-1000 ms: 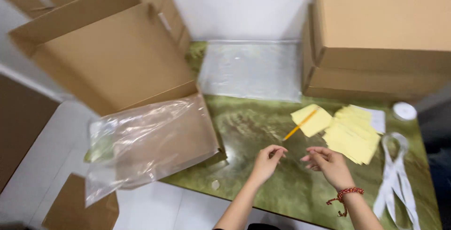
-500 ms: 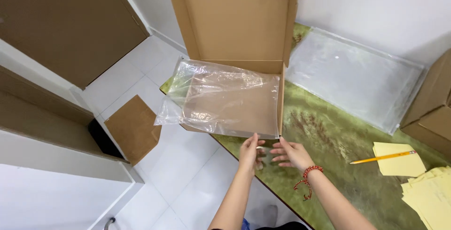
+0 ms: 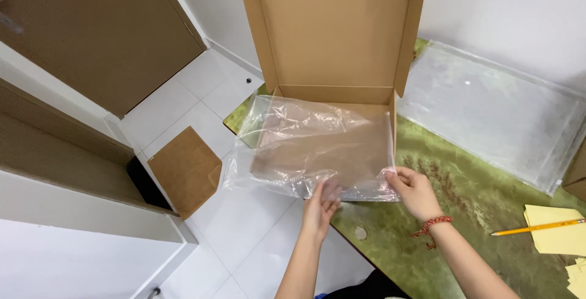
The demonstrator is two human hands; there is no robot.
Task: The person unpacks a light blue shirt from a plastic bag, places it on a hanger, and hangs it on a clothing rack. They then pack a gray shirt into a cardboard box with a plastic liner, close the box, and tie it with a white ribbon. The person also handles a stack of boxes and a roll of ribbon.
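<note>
1. Two hands are seen at the near edge of a clear plastic bag (image 3: 317, 152), which is draped over the tray of an open cardboard box (image 3: 332, 36).
2. The bag's near right corner is pinched by the closed grip of the right hand (image 3: 415, 192).
3. The left hand (image 3: 320, 207) is held open, its fingers spread flat against the film's near edge; nothing is clasped.
4. The film is judged very light, limp and slippery; it is best held at corners or the edge.
5. Right of the grip, on the green bench (image 3: 476, 207), a yellow pencil (image 3: 537, 227) is laid on yellow paper (image 3: 555, 238).
</note>
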